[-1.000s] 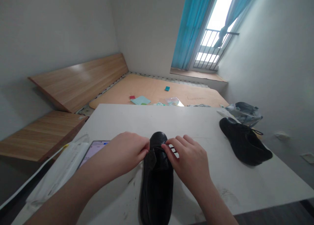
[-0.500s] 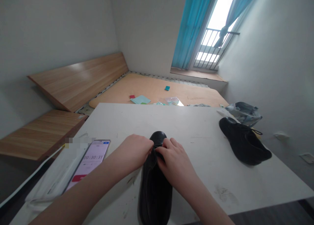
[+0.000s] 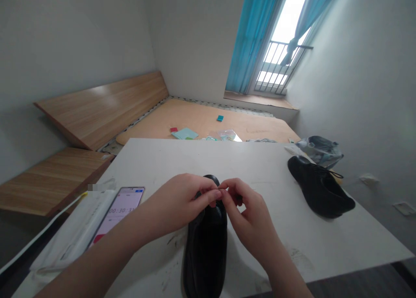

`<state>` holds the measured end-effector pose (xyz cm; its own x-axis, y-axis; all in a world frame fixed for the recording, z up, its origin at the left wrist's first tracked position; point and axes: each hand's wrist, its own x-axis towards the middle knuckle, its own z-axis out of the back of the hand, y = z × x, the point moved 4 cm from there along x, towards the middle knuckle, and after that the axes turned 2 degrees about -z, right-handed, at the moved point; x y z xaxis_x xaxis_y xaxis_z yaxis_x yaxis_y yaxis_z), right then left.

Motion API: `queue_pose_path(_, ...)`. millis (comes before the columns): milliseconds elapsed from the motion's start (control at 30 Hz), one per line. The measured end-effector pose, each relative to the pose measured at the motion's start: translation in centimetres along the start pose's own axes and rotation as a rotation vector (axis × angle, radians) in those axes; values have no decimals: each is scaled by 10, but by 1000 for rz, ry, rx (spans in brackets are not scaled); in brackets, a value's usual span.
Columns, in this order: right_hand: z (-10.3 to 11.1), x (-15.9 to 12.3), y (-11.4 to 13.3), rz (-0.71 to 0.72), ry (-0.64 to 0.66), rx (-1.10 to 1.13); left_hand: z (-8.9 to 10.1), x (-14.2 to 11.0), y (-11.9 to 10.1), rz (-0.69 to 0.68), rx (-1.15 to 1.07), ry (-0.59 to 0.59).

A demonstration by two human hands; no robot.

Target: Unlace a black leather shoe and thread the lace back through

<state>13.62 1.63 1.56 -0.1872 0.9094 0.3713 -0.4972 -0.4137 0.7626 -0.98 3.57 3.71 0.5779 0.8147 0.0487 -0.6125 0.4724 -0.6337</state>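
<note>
A black shoe (image 3: 208,250) lies on the white table in front of me, toe pointing away and opening toward me. Over its front part, my left hand (image 3: 195,196) and my right hand (image 3: 245,207) meet with thumbs and forefingers pinched together. A thin dark shoelace (image 3: 221,189) shows between the fingertips, mostly hidden by them. Both hands are closed and raised slightly above the shoe's upper. The second black shoe (image 3: 320,187), its lace tied in a bow, rests at the table's right side.
At the left lie a phone (image 3: 118,211) showing a running timer and a white packet (image 3: 73,228). A clear plastic bag (image 3: 320,148) stands beyond the right edge. Behind the table (image 3: 156,159), a bed board (image 3: 195,111) carries several small items.
My hands have lifted from the shoe's lacing area and come together, fingertips now meeting just above it. The right hand has turned, its thumb and forefinger pinching toward the left hand.
</note>
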Motion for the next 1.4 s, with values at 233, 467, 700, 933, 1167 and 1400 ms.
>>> queue_pose_path(233,16,-8,1,-94,-47,784,3,-10,-15,49,-355,-150)
queue_pose_path(467,6,-8,0,-251,-29,1403,1,-3,-12,90,-528,-339)
queue_pose_path(700,-9,-10,-7,-367,-21,1211,-12,6,-10,32,-861,-236)
queue_pose_path(933,-9,-13,-11,-308,-46,1187,-13,7,-11,33,-830,-222)
queue_pose_path(1167,-8,-19,-21,-326,-113,1041,-7,5,-15,-30,-587,-326)
queue_pose_path(1400,-11,-16,-23,-388,-110,1044,-10,4,-18,-55,-517,-320)
